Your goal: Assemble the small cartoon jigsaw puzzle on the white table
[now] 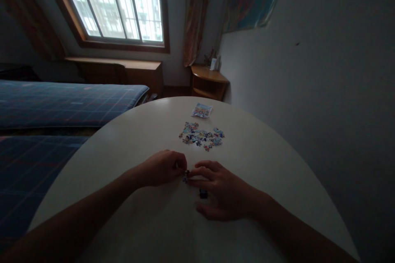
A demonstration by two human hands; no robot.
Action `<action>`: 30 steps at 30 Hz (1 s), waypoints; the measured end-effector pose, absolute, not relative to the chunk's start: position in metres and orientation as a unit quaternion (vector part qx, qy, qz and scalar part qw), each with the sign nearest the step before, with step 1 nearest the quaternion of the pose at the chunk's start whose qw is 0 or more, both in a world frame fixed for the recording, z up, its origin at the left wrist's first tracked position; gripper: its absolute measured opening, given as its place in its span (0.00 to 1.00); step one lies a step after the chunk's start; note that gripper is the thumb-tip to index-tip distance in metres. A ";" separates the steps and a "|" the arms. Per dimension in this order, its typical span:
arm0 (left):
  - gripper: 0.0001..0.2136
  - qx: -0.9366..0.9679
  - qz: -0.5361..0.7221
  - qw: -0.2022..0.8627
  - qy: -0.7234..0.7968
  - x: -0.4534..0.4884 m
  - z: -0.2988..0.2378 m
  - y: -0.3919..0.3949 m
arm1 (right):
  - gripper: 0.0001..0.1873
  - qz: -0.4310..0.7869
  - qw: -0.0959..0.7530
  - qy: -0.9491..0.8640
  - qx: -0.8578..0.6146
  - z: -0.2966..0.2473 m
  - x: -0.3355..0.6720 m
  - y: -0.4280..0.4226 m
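Note:
Small jigsaw puzzle pieces point(185, 178) lie on the white table between my two hands. My left hand point(163, 167) is closed in a pinch at their upper left edge, with thumb and forefinger on a piece. From the other side, my right hand point(220, 189) reaches in with its fingers apart; two fingertips touch the pieces and the thumb stays spread. Under that hand, between thumb and fingers, is a dark puzzle piece point(203, 193). Farther out lies a loose pile of multicoloured puzzle pieces point(202, 134). Beyond the pile is a small printed picture point(201, 110).
The round white table point(142, 131) has its curved far edge near a wooden corner shelf point(210, 74). A bed with a blue plaid cover point(68, 102) stands at the left. A pale wall point(308, 90) runs along the right, and a window point(114, 4) is behind.

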State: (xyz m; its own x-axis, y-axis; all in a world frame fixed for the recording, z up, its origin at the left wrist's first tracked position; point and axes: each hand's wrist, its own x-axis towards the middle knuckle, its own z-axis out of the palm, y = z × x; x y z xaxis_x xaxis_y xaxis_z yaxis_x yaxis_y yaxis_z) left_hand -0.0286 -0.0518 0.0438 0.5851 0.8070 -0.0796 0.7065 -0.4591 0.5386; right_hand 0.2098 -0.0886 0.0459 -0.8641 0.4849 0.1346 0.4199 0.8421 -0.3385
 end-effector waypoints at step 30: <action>0.07 0.865 0.108 0.177 0.457 -0.042 0.037 -0.037 | 0.30 0.160 0.102 -0.949 -0.252 0.050 0.208 -0.090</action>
